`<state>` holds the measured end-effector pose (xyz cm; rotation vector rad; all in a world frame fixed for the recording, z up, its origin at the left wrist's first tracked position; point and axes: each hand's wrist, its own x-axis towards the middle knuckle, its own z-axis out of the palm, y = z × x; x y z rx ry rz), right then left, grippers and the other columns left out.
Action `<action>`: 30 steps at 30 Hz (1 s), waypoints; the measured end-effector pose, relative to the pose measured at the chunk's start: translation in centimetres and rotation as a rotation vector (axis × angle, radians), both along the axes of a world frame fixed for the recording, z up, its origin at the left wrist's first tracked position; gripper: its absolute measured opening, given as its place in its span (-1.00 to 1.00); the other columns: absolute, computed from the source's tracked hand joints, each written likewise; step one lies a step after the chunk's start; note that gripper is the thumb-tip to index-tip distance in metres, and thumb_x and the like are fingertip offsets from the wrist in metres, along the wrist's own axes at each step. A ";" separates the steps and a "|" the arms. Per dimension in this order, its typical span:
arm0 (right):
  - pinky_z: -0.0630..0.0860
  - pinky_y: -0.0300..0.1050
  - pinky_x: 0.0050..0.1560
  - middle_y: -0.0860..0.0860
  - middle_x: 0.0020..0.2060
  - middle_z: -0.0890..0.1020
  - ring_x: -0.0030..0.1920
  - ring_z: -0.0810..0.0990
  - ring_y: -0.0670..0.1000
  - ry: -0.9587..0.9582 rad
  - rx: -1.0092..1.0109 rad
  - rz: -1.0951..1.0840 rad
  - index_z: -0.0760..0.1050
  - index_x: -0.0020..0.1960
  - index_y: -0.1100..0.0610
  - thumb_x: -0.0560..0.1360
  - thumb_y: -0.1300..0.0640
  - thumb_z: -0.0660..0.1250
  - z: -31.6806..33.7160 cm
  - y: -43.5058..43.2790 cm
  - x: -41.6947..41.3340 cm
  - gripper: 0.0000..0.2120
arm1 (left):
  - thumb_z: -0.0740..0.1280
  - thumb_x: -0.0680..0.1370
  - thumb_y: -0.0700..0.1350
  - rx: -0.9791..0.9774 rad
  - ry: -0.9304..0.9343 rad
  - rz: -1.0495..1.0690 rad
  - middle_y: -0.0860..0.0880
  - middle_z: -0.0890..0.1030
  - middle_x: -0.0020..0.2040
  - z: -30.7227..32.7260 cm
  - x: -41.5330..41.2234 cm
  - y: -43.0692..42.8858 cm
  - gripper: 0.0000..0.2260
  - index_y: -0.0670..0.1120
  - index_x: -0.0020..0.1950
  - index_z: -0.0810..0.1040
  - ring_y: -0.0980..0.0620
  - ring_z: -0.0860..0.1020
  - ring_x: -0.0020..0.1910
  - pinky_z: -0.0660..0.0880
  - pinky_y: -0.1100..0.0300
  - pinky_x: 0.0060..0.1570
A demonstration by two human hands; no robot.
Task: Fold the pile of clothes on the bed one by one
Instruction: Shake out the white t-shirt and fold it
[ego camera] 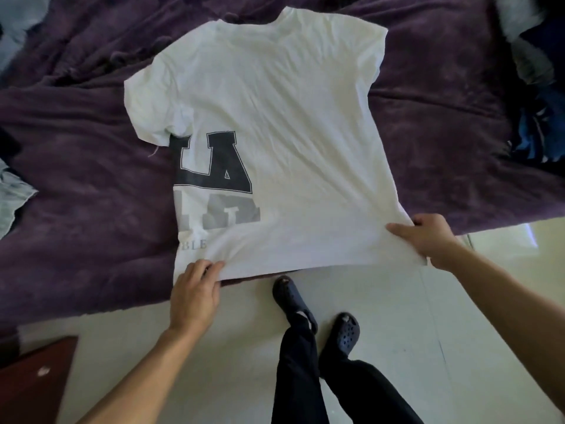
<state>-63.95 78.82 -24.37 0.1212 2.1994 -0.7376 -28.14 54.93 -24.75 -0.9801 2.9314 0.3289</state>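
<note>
A white T-shirt point(275, 133) lies spread flat on the purple blanket point(91, 194) that covers the bed; its neck points to 12 o'clock and its bottom hem sits at 6 o'clock, right at the bed's edge. The shirt's left side is folded in, so big dark letters point(214, 163) and grey letters under them show at about 8 o'clock on the shirt; one short sleeve sticks out at 10 o'clock.

The left hand point(195, 289) is at the hem's 7 o'clock corner; its fingers are curled and pinch the cloth there. The right hand point(428, 240) is at the hem's 4 o'clock corner; its thumb lies on top of the cloth and the other fingers curl under the edge, so it grips the shirt too.

More clothes lie near the edges: a dark blue heap point(541, 123) at 3 o'clock, and a pale grey piece point(12, 197) at 9 o'clock.

Below the bed is a pale floor point(397, 316); two feet in dark clogs point(345, 335) and black trousers stand there at 6 o'clock; a reddish-brown wooden thing point(36, 381) pokes in at 8 o'clock.
</note>
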 end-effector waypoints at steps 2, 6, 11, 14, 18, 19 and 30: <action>0.39 -0.09 -0.40 0.07 -0.41 0.51 -0.39 0.45 0.08 0.098 0.129 0.123 0.45 -0.32 0.22 0.36 0.06 0.54 -0.5 0.7 0.7 -0.67 | 0.24 0.35 -0.29 -0.008 -0.112 -0.048 -0.12 0.54 -0.21 0.8 0.6 0.8 -0.71 -0.18 0.00 0.64 -0.18 0.56 -0.27 0.50 0.08 -0.46; 0.36 -0.14 -0.33 0.03 -0.26 0.59 -0.27 0.50 0.05 0.205 0.262 0.265 0.45 -0.23 0.07 0.36 0.04 0.50 0.6 1.0 -0.1 -0.77 | 0.41 0.33 -0.28 0.183 -0.414 -0.052 -0.07 0.58 -0.12 2.3 -0.7 1.7 -0.71 -0.12 0.04 0.62 -0.12 0.60 -0.13 0.53 0.07 -0.33; 0.47 -0.04 -0.03 0.01 -0.05 0.62 0.00 0.57 0.15 0.329 0.307 0.300 0.51 0.04 -0.04 0.41 -0.02 0.42 3.1 -2.1 -4.1 -0.77 | 0.25 0.51 -0.06 0.251 -0.263 -0.058 -0.01 0.55 0.00 2.9 -7.7 1.6 -0.78 -0.08 0.09 0.57 -0.03 0.55 -0.02 0.49 0.08 -0.21; 0.48 -0.04 0.01 0.00 -0.02 0.65 0.05 0.57 0.15 0.355 0.255 0.294 0.54 0.07 -0.01 0.44 0.01 0.41 3.6 -4.3 -7.1 -0.77 | 0.21 0.53 -0.03 0.307 -0.157 -0.094 0.00 0.55 0.01 2.7 -13.3 2.3 -0.76 -0.06 0.10 0.56 -0.02 0.55 0.01 0.51 0.08 -0.15; 0.46 -0.08 -0.01 0.03 -0.01 0.66 0.06 0.58 0.15 0.371 0.196 0.327 0.57 0.05 0.03 0.44 0.03 0.44 3.1 -7.0 -12.0 -0.79 | 0.16 0.57 0.01 0.373 -0.117 -0.149 0.00 0.53 0.07 1.6 -20.7 5.1 -0.73 -0.05 0.17 0.50 -0.01 0.51 0.07 0.49 0.09 -0.04; 0.48 -0.07 0.02 0.04 -0.01 0.66 0.07 0.59 0.15 0.369 0.178 0.332 0.58 0.05 0.05 0.43 0.04 0.44 2.8 -7.7 -13.5 -0.79 | 0.16 0.58 0.02 0.402 -0.111 -0.147 -0.01 0.53 0.07 1.3 -22.3 6.0 -0.74 -0.06 0.17 0.49 -0.02 0.50 0.06 0.49 0.08 -0.04; 0.60 -0.12 -0.24 -0.01 0.00 0.63 -0.05 0.62 -0.04 -0.154 -0.338 -0.111 0.53 0.12 0.11 0.42 -0.01 0.48 -3.1 -22.9 -25.9 -0.65 | 0.33 0.27 0.32 0.437 -0.295 0.401 -0.01 0.53 -0.10 -2.7 -33.0 15.8 -0.52 -0.04 -0.07 0.48 -0.08 0.53 -0.06 0.47 0.04 -0.13</action>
